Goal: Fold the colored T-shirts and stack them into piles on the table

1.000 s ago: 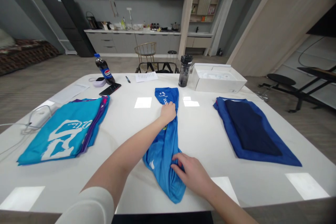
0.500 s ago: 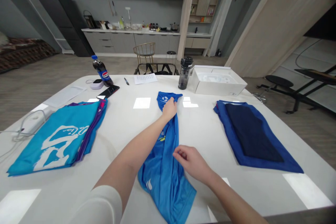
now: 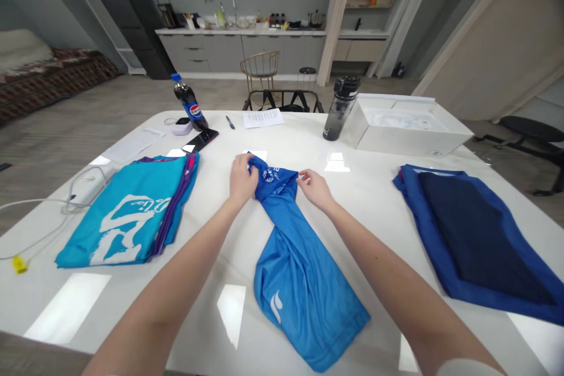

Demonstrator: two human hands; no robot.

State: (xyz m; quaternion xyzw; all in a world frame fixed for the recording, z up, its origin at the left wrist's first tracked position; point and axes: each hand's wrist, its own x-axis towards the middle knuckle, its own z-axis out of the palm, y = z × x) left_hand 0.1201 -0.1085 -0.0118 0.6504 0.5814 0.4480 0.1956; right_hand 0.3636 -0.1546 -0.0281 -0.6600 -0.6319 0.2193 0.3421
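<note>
A blue garment (image 3: 304, 258), with white print at its narrow far end and a white logo near the front, lies twisted in the middle of the table. My left hand (image 3: 243, 179) pinches the left corner of its far end. At the right corner of that end, my right hand (image 3: 315, 188) grips the cloth between thumb and fingertips. Left of it is a stack of folded turquoise and purple clothes (image 3: 132, 214) with white lettering. On the right lie folded blue clothes (image 3: 423, 235) with a dark navy piece (image 3: 480, 235) on top.
Along the far side stand a cola bottle (image 3: 190, 103), a dark tumbler (image 3: 341, 108) and an open white box (image 3: 405, 129). A phone (image 3: 200, 141), a pen (image 3: 230, 122) and paper (image 3: 263, 118) lie there too. A white power strip (image 3: 90, 183) with cables is at the left edge.
My left hand has shifted left on the garment's far end. My right hand has moved forward from its middle to the far right corner. That end is now spread wider, and the view has turned left.
</note>
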